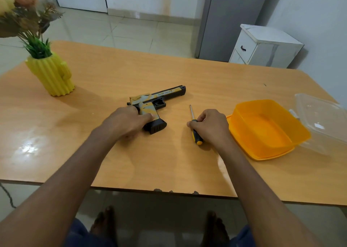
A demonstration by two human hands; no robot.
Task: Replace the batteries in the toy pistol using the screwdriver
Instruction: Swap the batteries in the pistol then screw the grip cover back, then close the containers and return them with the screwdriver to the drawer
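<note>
A yellow, white and black toy pistol (159, 100) lies flat on the wooden table (169, 164), barrel pointing right and away. My left hand (127, 121) rests on its grip, fingers curled around it. To the right lies a screwdriver (195, 128) with a black and yellow handle, its thin shaft pointing away from me. My right hand (210, 126) closes on the handle, which still touches the table. No batteries are visible.
An orange plastic tub (266, 130) sits right of the screwdriver, with its clear lid (323, 117) beside it at the table's right edge. A yellow cactus-shaped vase (51, 75) with flowers stands at the far left. My bare feet show under the near edge.
</note>
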